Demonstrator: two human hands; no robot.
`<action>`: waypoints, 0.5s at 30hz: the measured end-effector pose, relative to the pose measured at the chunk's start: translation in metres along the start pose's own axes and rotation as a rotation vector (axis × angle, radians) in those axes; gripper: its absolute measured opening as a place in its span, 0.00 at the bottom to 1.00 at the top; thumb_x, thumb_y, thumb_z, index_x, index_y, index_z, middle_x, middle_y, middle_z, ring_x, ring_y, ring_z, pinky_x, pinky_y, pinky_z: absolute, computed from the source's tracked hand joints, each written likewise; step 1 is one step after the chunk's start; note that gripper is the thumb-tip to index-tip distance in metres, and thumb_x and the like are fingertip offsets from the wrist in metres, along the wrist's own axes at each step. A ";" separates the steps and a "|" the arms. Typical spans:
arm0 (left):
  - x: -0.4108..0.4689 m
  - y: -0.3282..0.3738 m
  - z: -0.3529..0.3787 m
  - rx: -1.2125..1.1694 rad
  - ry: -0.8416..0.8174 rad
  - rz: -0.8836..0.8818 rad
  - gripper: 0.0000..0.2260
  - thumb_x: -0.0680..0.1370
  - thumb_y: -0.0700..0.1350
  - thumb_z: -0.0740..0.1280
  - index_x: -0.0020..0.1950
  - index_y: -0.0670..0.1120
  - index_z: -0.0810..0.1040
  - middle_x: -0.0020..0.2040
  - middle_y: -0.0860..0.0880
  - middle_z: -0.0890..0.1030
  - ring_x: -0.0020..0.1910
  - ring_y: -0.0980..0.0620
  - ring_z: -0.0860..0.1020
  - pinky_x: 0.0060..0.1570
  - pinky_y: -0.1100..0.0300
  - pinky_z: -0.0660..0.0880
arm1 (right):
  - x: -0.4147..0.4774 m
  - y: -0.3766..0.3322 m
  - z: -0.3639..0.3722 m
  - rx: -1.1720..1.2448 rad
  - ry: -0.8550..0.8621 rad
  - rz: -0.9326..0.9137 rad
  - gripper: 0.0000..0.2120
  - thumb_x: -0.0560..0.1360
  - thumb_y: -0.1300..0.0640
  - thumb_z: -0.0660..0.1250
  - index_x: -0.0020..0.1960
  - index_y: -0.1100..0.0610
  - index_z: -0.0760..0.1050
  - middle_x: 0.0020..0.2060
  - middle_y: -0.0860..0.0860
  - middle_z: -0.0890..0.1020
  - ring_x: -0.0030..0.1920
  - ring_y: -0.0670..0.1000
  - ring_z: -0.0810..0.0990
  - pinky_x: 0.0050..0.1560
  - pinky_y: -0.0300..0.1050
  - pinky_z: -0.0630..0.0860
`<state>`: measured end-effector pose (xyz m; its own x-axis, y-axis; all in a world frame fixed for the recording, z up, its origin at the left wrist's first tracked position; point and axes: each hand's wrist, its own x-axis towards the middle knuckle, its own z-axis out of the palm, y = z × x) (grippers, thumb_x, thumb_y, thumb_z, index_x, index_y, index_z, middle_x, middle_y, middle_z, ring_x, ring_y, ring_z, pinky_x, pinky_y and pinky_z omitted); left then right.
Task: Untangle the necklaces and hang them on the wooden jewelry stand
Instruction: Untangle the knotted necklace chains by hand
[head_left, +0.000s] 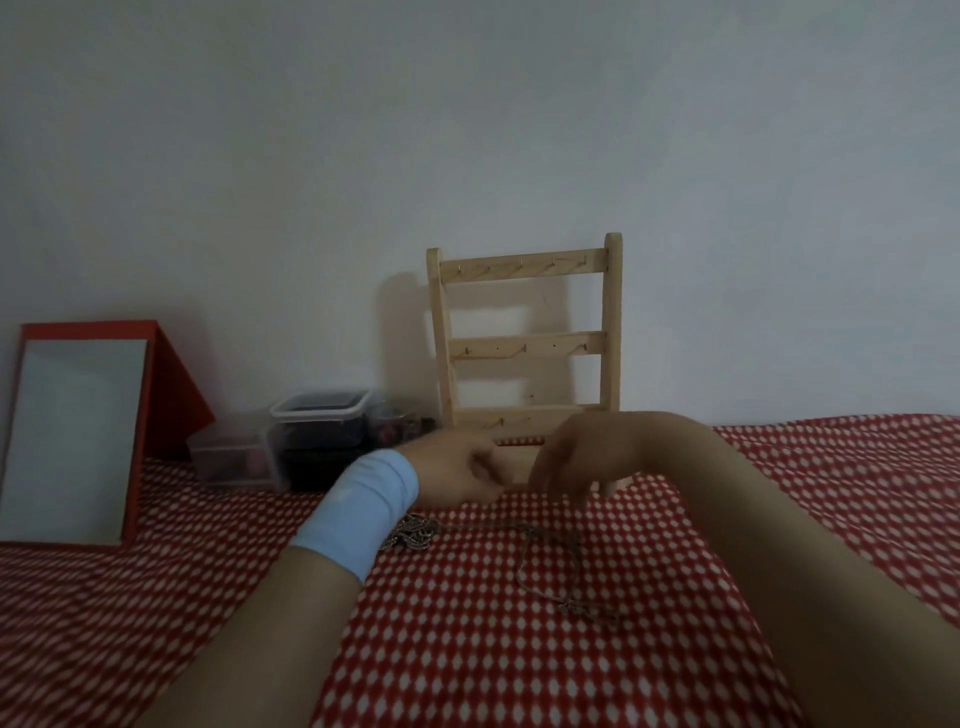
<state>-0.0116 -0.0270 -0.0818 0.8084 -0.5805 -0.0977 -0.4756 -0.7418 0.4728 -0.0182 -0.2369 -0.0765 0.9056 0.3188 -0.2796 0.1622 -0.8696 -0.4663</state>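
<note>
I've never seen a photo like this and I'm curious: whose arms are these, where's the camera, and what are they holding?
The camera sits on a person's head, so you see their own arms. The left hand, with a blue wristband, is curled; whether it holds anything is too blurry to tell. The right hand seems to pinch a thin chain rising from the red dotted cloth. A tangled pile lies beside the wristband. Behind stands a wooden jewelry stand, hooks bare.

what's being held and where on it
The right hand appears to pinch the necklace by its thin chain; whether the left hand holds anything cannot be told.
</note>
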 end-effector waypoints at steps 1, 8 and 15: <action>0.004 -0.006 0.010 0.054 0.023 -0.029 0.11 0.75 0.44 0.71 0.58 0.49 0.81 0.53 0.53 0.82 0.54 0.52 0.80 0.59 0.59 0.75 | 0.002 -0.004 0.004 0.000 0.042 -0.002 0.10 0.80 0.54 0.68 0.60 0.48 0.82 0.53 0.45 0.85 0.50 0.47 0.86 0.46 0.39 0.81; 0.011 -0.029 0.035 0.165 0.102 -0.059 0.06 0.77 0.45 0.68 0.51 0.47 0.84 0.49 0.52 0.82 0.48 0.55 0.77 0.47 0.65 0.72 | 0.020 -0.020 0.039 -0.225 0.019 0.192 0.37 0.60 0.24 0.74 0.55 0.51 0.78 0.49 0.46 0.78 0.55 0.50 0.78 0.60 0.48 0.75; 0.009 -0.039 0.024 -0.176 0.109 -0.126 0.08 0.81 0.44 0.61 0.46 0.46 0.77 0.38 0.51 0.79 0.39 0.53 0.76 0.45 0.58 0.73 | 0.018 -0.017 0.035 -0.365 0.039 0.147 0.13 0.70 0.43 0.77 0.39 0.51 0.79 0.42 0.47 0.82 0.43 0.46 0.80 0.45 0.42 0.78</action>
<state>0.0062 -0.0109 -0.1219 0.8949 -0.4400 -0.0748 -0.3085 -0.7309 0.6088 -0.0184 -0.2033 -0.1026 0.9428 0.1724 -0.2853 0.1520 -0.9841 -0.0924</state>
